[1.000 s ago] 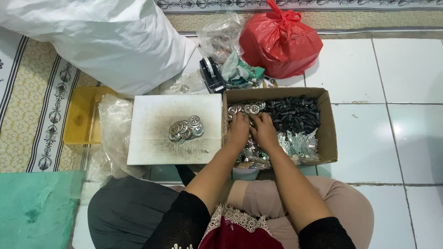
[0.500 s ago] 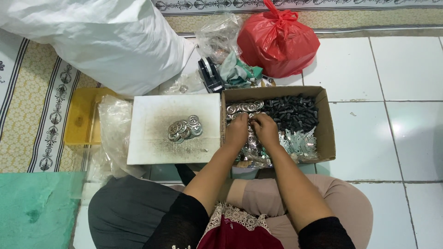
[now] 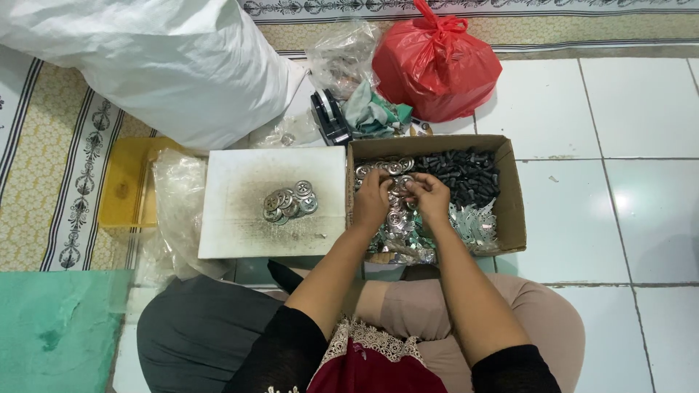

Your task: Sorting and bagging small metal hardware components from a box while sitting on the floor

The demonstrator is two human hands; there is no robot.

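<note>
Black sleeves pushed up to the elbows, bare forearms below. Maroon top edged with cream lace at the hem. Tan trousers or skirt, possibly, over the lap.

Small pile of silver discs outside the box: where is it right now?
Head view, left of centre: the pile of silver discs lies on the white board, just left of the cardboard box where both hands work.

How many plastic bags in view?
4: big white bag top left, clear bag top centre, red tied bag beside it, clear bag left of the white board.
</note>
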